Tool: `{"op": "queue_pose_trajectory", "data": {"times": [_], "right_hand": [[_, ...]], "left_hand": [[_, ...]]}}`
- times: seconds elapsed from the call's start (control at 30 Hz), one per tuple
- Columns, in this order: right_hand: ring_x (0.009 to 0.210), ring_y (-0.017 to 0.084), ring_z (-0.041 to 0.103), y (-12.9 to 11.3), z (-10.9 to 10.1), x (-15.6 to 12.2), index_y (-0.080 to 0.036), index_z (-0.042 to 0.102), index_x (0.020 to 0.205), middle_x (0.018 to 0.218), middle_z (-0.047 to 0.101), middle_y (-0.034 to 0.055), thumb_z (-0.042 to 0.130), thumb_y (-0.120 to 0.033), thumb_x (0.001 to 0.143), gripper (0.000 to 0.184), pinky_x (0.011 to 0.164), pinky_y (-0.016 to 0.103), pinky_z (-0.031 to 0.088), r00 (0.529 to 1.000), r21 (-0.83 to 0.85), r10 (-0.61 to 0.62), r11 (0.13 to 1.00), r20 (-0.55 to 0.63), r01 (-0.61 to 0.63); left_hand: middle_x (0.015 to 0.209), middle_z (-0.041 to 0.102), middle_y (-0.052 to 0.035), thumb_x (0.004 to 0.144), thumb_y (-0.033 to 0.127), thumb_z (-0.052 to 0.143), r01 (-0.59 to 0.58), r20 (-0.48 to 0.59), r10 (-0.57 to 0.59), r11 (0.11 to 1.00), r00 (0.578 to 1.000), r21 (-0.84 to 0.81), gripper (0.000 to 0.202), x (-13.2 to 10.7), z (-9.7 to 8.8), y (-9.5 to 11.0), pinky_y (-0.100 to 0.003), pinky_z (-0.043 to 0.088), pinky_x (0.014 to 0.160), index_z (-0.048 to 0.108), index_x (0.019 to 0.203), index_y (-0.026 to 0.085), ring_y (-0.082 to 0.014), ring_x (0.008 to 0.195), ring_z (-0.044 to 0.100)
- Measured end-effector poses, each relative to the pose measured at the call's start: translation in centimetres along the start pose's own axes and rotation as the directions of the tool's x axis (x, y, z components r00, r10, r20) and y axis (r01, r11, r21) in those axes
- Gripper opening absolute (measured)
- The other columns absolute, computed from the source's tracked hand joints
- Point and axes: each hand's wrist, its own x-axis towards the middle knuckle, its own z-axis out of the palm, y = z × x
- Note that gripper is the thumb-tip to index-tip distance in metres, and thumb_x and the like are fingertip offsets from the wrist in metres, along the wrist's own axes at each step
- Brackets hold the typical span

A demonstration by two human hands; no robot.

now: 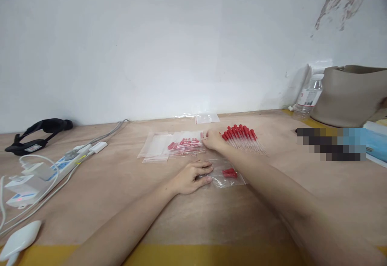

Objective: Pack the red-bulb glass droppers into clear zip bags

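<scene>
My left hand (195, 177) lies on the table with its fingers stretched and apart, touching the left edge of a clear zip bag (222, 182). Inside that bag is a red rubber bulb (229, 173). Farther forward, my right hand (213, 141) has its fingers curled together at the right end of a pile of clear zip bags (154, 147). Several of these bags hold red pieces (184, 143). A bit of red shows by its fingertips, but what they grip is hidden. Right of this hand, droppers (242, 135) with red bulbs and clear tubes lie fanned out.
Another clear bag (207, 118) lies by the wall. On the left are a power strip (68, 159) with cables and a black strap-like headset (39, 135). A plastic bottle (310, 96) and a grey-brown container (350, 96) stand at the right, near a blue-and-white item (376, 143).
</scene>
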Motion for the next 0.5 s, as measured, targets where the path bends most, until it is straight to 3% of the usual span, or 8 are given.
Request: {"op": "queue_pose_trajectory", "data": {"times": [0.13, 0.23, 0.37, 0.5], "right_hand": [[0.082, 0.026, 0.061, -0.5, 1.2, 2.1, -0.006, 0.062, 0.090, 0.089, 0.064, 0.0207, 0.043, -0.033, 0.081, 0.034, 0.066, 0.029, 0.043, 0.998, -0.036, 0.046, 0.998, 0.053, -0.044], [0.082, 0.027, 0.061, -0.4, 0.6, 2.3, -0.006, 0.063, 0.086, 0.082, 0.065, 0.0193, 0.055, -0.029, 0.073, 0.027, 0.066, 0.029, 0.043, 0.994, -0.059, 0.053, 0.997, 0.099, -0.047], [0.075, 0.025, 0.061, 1.2, -2.5, 0.3, -0.011, 0.061, 0.082, 0.071, 0.064, 0.0136, 0.066, -0.017, 0.060, 0.023, 0.063, 0.029, 0.043, 0.992, -0.047, 0.044, 0.998, 0.119, -0.039], [0.058, 0.016, 0.057, 4.8, -6.2, -4.2, -0.013, 0.049, 0.099, 0.065, 0.059, 0.0054, 0.052, -0.022, 0.071, 0.030, 0.053, 0.026, 0.042, 0.999, 0.068, 0.017, 0.997, 0.046, -0.020]], "left_hand": [[0.130, 0.044, -0.0092, 0.086, 0.036, 0.047, -0.007, -0.008, 0.007, 1.000, 1.000, 0.003, 0.040, 0.0, 0.0, 0.3, -0.035, 0.030, 0.102, 0.050, 0.122, 0.017, -0.0209, 0.120, 0.041], [0.129, 0.045, -0.0098, 0.085, 0.035, 0.048, -0.011, -0.011, 0.011, 1.000, 1.000, 0.003, 0.040, 0.0, 0.0, 0.3, -0.036, 0.030, 0.102, 0.050, 0.121, 0.017, -0.0212, 0.119, 0.041], [0.129, 0.044, -0.0093, 0.085, 0.036, 0.049, 0.001, -0.009, -0.001, 1.000, 1.000, 0.005, 0.041, -0.1, 0.0, 0.2, -0.038, 0.030, 0.102, 0.049, 0.122, 0.019, -0.0213, 0.119, 0.042], [0.128, 0.046, -0.0093, 0.084, 0.037, 0.049, 0.018, -0.010, -0.018, 1.000, 1.000, 0.012, 0.042, -0.1, 0.1, 0.0, -0.037, 0.032, 0.101, 0.049, 0.122, 0.019, -0.0209, 0.119, 0.042]]}}
